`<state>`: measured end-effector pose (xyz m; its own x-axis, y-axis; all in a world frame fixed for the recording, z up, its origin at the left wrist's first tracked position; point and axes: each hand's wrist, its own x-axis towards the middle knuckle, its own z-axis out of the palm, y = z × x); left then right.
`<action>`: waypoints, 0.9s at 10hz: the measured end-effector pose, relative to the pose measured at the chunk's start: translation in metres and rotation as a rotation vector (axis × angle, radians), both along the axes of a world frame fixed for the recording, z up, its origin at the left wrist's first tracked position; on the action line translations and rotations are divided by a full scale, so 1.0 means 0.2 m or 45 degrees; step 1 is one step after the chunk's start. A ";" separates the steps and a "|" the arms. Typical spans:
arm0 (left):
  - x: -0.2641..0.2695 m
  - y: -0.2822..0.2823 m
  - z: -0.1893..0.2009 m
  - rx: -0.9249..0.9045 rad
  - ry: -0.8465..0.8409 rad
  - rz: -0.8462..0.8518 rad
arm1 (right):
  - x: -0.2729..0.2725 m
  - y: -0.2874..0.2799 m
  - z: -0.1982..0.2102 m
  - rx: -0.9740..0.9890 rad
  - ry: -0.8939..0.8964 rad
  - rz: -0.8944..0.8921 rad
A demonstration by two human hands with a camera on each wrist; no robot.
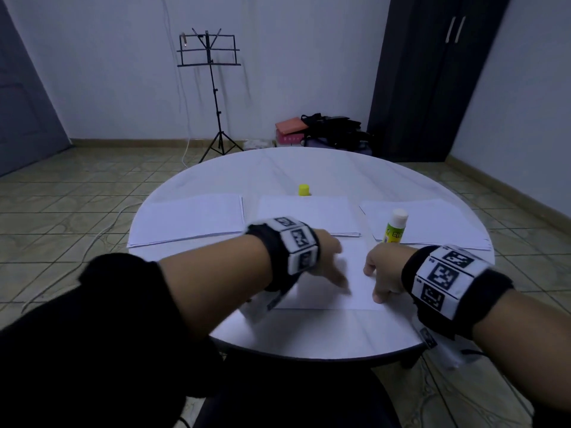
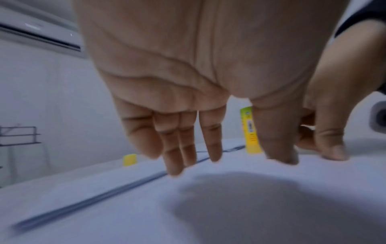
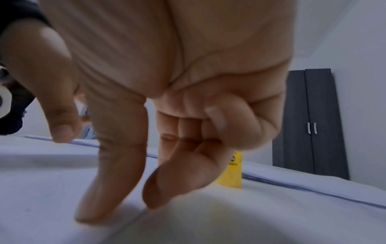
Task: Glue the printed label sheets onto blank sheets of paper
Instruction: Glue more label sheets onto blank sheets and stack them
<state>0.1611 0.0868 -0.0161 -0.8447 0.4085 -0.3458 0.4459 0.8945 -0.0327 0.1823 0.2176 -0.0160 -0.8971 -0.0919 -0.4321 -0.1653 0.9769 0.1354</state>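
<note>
Right now, from my head view, a single white sheet (image 1: 327,282) lies at the near edge of the round table (image 1: 309,338), where I can work on it, and both my hands rest on it: my left hand (image 1: 329,261) spreads over its left part while my right hand (image 1: 383,273) pins its right edge, I judge to keep it from sliding. Beyond it three paper stacks sit in a row, left (image 1: 191,217), middle (image 1: 309,211) and right (image 1: 432,223); I cannot tell which carries print. The uncapped glue stick (image 1: 394,228) stands upright just beyond my right hand, its yellow cap (image 1: 304,189) farther back. My left wrist view shows my fingers (image 2: 177,148) straight and relaxed, tips at the paper, gripping nothing. My right wrist view shows two fingertips (image 3: 104,189) pressing the sheet, the others curled in, holding nothing.
</note>
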 end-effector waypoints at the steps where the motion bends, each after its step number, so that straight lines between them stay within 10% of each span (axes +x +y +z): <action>1: 0.04 0.16 -0.07 -0.020 -0.040 -0.133 | -0.01 -0.04 0.00 0.160 0.039 0.065; 7: -0.02 -0.66 -0.10 -0.138 -0.231 0.227 | -0.02 -0.07 -0.01 0.278 -0.045 0.101; 9: 0.02 -0.67 -0.09 -0.132 -0.198 0.216 | 0.00 -0.18 0.05 -0.040 0.047 -0.048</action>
<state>0.1647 -0.0467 -0.0344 -0.8315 0.2213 -0.5096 0.2968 0.9523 -0.0706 0.1830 0.1820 -0.0052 -0.9156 -0.0704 -0.3959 -0.1234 0.9862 0.1101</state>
